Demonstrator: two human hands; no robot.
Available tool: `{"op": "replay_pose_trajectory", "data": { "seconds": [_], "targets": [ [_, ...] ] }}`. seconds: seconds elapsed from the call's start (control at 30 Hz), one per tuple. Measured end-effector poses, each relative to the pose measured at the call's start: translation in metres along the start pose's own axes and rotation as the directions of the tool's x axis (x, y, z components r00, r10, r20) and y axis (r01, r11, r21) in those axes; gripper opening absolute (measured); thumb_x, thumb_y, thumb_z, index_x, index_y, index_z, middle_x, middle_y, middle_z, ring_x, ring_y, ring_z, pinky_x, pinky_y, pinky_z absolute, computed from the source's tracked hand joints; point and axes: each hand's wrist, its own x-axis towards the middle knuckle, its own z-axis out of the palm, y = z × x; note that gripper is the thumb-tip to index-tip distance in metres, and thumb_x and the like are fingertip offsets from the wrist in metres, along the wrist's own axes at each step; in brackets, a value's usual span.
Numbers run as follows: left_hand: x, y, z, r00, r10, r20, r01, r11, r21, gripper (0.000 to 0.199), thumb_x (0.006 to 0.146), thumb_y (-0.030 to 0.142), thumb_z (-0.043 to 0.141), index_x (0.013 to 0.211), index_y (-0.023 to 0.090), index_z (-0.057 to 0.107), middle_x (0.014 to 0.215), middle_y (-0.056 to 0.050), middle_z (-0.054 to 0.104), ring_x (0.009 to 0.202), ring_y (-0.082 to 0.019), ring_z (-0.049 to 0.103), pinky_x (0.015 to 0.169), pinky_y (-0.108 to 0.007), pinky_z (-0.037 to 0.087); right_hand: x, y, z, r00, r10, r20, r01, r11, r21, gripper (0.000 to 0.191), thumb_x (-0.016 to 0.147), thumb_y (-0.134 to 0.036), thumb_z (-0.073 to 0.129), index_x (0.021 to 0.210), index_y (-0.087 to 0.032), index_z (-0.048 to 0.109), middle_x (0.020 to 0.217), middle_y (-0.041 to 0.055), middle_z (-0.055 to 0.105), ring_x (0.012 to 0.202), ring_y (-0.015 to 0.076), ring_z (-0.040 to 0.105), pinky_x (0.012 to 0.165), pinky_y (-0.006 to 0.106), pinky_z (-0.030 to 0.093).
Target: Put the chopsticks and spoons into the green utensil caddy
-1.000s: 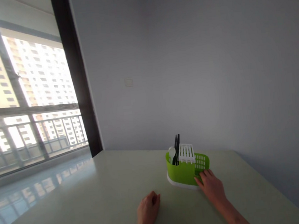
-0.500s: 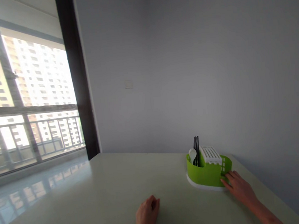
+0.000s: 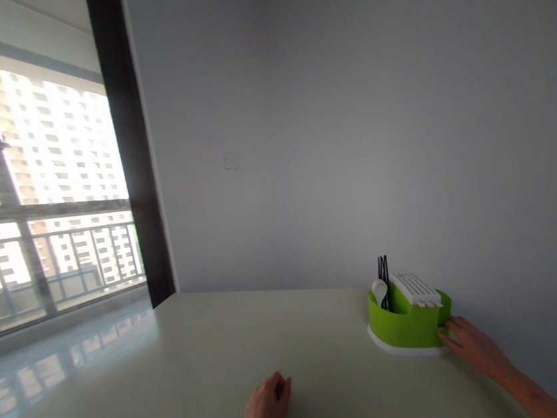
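A green utensil caddy (image 3: 407, 330) with a white base stands on the table towards the right wall. In its left compartment are a white spoon (image 3: 379, 291) and several black chopsticks (image 3: 386, 280); a white slotted rack (image 3: 417, 289) tops its middle. My right hand (image 3: 475, 346) grips the near right end of the caddy, fingers over the low rim and thumb against the outside. Well to the left, my left hand (image 3: 267, 406) rests on the table in a loose fist, with nothing visible in it.
The pale table (image 3: 200, 365) stretches out to the left. Grey walls (image 3: 330, 129) rise behind it and on the right, with a wall plate (image 3: 231, 161) at the back. A dark frame (image 3: 137, 185) borders a large window (image 3: 52, 161) on the left.
The caddy has shifted right along the table with my right hand gripping it. The view has turned slightly to the right. My left hand stays in its loose fist.
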Motion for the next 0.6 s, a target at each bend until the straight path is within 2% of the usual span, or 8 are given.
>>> {"op": "replay_pose_trajectory", "data": {
  "seconds": [0.13, 0.2, 0.27, 0.33, 0.4, 0.47, 0.53, 0.6],
  "targets": [
    [0.001, 0.0, -0.001, 1.0, 0.004, 0.013, -0.004, 1.0, 0.016, 0.036, 0.088, 0.044, 0.034, 0.071, 0.021, 0.056, 0.07, -0.001, 0.065, 0.064, -0.013, 0.058, 0.053, -0.022, 0.027, -0.002, 0.005, -0.002, 0.999, 0.045, 0.005, -0.045, 0.997, 0.059, 0.044, 0.083, -0.051, 0.041, 0.095, -0.016, 0.064, 0.097, 0.0127, 0.064, 0.096, 0.0274, 0.056, 0.087, 0.039, 0.043],
    [0.001, 0.001, -0.003, 1.0, 0.0, 0.022, 0.0, 1.0, 0.017, 0.036, 0.088, 0.044, 0.033, 0.072, 0.021, 0.056, 0.072, -0.001, 0.065, 0.065, -0.013, 0.058, 0.054, -0.021, 0.027, -0.005, 0.003, -0.006, 0.995, 0.092, -0.033, -0.087, 0.987, 0.134, 0.046, 0.08, -0.053, 0.044, 0.103, -0.016, 0.062, 0.101, 0.0122, 0.063, 0.094, 0.0262, 0.058, 0.084, 0.037, 0.045],
    [0.0, 0.003, -0.005, 0.999, -0.008, 0.032, 0.008, 1.0, 0.014, 0.036, 0.088, 0.044, 0.033, 0.073, 0.02, 0.056, 0.072, -0.002, 0.065, 0.066, -0.013, 0.058, 0.054, -0.021, 0.028, -0.011, -0.003, -0.014, 0.977, 0.186, -0.103, -0.158, 0.959, 0.234, 0.052, 0.079, -0.054, 0.045, 0.114, -0.017, 0.054, 0.105, 0.012, 0.061, 0.085, 0.0239, 0.06, 0.076, 0.034, 0.048],
    [0.0, 0.004, -0.006, 0.999, -0.009, 0.037, 0.009, 1.0, 0.011, 0.037, 0.088, 0.045, 0.033, 0.072, 0.021, 0.055, 0.071, -0.001, 0.065, 0.065, -0.014, 0.058, 0.054, -0.021, 0.028, -0.017, -0.015, -0.023, 0.936, 0.306, -0.175, -0.238, 0.915, 0.326, 0.053, 0.08, -0.054, 0.043, 0.119, -0.019, 0.047, 0.102, 0.0109, 0.061, 0.072, 0.021, 0.06, 0.064, 0.032, 0.049],
    [0.0, 0.005, -0.006, 0.999, -0.002, 0.034, 0.002, 1.0, 0.008, 0.037, 0.088, 0.046, 0.033, 0.071, 0.021, 0.054, 0.07, -0.001, 0.065, 0.064, -0.014, 0.058, 0.053, -0.022, 0.027, -0.024, -0.034, -0.032, 0.898, 0.383, -0.218, -0.285, 0.882, 0.374, 0.046, 0.082, -0.053, 0.042, 0.116, -0.023, 0.046, 0.093, 0.0083, 0.063, 0.06, 0.0194, 0.056, 0.055, 0.031, 0.047],
    [0.001, 0.004, -0.006, 0.999, 0.0, 0.033, -0.001, 1.0, 0.011, 0.036, 0.087, 0.046, 0.033, 0.07, 0.021, 0.054, 0.069, -0.001, 0.064, 0.064, -0.014, 0.058, 0.053, -0.022, 0.026, -0.03, -0.063, -0.038, 0.914, 0.367, -0.17, -0.273, 0.87, 0.41, 0.032, 0.084, -0.05, 0.042, 0.103, -0.026, 0.051, 0.077, 0.0043, 0.062, 0.051, 0.0182, 0.052, 0.049, 0.03, 0.043],
    [0.002, 0.003, -0.005, 0.999, -0.004, 0.033, 0.003, 1.0, 0.018, 0.036, 0.087, 0.046, 0.034, 0.07, 0.021, 0.053, 0.068, -0.001, 0.064, 0.063, -0.014, 0.057, 0.053, -0.022, 0.025, -0.034, -0.101, -0.039, 0.956, 0.264, -0.129, -0.182, 0.876, 0.446, 0.025, 0.087, -0.046, 0.04, 0.087, -0.026, 0.054, 0.072, 0.0026, 0.062, 0.058, 0.0193, 0.056, 0.054, 0.03, 0.044],
    [0.003, 0.0, -0.004, 1.0, -0.003, 0.03, 0.003, 1.0, 0.017, 0.036, 0.087, 0.047, 0.034, 0.07, 0.021, 0.053, 0.067, -0.001, 0.064, 0.063, -0.014, 0.057, 0.053, -0.022, 0.026, -0.036, -0.145, -0.033, 0.986, 0.138, -0.093, -0.08, 0.883, 0.462, 0.031, 0.088, -0.044, 0.039, 0.067, -0.024, 0.049, 0.058, -0.0011, 0.054, 0.053, 0.0169, 0.052, 0.051, 0.027, 0.039]
  ]
}}
